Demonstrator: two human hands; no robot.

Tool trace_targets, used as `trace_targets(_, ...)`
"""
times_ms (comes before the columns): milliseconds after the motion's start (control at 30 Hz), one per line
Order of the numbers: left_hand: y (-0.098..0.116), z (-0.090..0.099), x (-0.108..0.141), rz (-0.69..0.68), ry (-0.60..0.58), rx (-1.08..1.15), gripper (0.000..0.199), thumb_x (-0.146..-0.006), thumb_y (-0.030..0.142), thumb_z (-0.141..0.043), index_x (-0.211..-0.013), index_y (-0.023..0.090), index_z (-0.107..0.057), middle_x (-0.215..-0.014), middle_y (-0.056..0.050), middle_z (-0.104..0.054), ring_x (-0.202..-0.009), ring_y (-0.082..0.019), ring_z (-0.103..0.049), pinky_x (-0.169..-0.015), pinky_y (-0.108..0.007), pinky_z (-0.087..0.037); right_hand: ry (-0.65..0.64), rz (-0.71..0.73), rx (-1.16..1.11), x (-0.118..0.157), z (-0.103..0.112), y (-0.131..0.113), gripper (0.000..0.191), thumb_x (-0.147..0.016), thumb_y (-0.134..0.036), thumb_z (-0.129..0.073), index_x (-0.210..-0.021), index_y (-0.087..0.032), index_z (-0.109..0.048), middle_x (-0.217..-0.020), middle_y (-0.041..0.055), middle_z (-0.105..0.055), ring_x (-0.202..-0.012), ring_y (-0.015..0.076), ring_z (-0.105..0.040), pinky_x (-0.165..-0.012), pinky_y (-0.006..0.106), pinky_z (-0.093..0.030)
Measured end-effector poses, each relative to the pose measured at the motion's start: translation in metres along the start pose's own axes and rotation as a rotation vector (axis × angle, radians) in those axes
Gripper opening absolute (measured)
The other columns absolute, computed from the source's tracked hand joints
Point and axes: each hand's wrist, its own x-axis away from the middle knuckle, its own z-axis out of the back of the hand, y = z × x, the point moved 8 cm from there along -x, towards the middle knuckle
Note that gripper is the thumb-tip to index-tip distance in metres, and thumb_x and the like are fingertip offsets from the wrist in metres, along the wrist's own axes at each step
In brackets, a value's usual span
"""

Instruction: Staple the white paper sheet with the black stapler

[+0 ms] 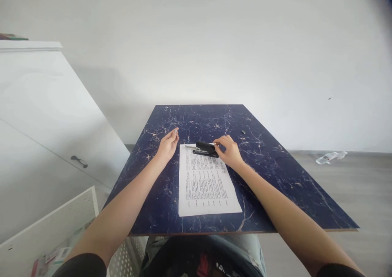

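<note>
Printed text [202, 175], seemingly illegible

Blue table [159, 216] with white veining, black stapler [206, 147]

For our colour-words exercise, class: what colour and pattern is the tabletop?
Dark blue, with pale marble-like veins; the tabletop shows best in the head view.

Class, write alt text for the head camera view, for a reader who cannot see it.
A person's right hand holds the end of an open black stapler on printed paper, while the left hand pinches a small pale object. They are at a dark blue marbled table before a white wall.
</note>
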Motion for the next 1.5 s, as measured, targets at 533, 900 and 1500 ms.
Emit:
trace_targets(533,-0.011,-0.01,0.01,0.034,-0.086,-0.268,0.047,-0.073,0.036,-0.088,-0.114,0.018,-0.078,-0.102,-0.01,-0.077,-0.087,-0.016,-0.07,-0.093,-0.039,-0.058,-0.005,-0.002,0.006,0.0,0.003,0.0,0.016,-0.093,-0.016,-0.053,-0.095,-0.023,-0.067,-0.084,0.0055,-0.066,-0.084,0.0246,-0.056,-0.08,0.042,-0.05)
trace_targets(900,0.002,-0.032,0.022,-0.131,-0.275,-0.638,0.042,-0.08,0.046,-0.08,-0.114,0.02,-0.078,-0.106,-0.01,-0.077,-0.096,-0.024,-0.072,-0.095,-0.046,-0.058,-0.012,-0.001,-0.012,0.0,0.003,0.001,0.018,-0.094,-0.016,-0.052,-0.094,-0.024,-0.068,-0.085,0.0069,-0.067,-0.085,0.0259,-0.057,-0.078,0.044,-0.052)
trace_targets(1500,0.007,-0.056,0.032,-0.413,-0.492,-1.186,0.016,-0.085,0.033,-0.071,-0.096,0.027,-0.081,-0.103,-0.004,-0.078,-0.089,-0.023,-0.065,-0.081,-0.038,-0.05,-0.043,0.01,-0.02,0.001,-0.001,0.003,0.019,-0.094,-0.017,-0.053,-0.097,-0.024,-0.07,-0.086,0.0076,-0.068,-0.085,0.0264,-0.058,-0.078,0.045,-0.052)
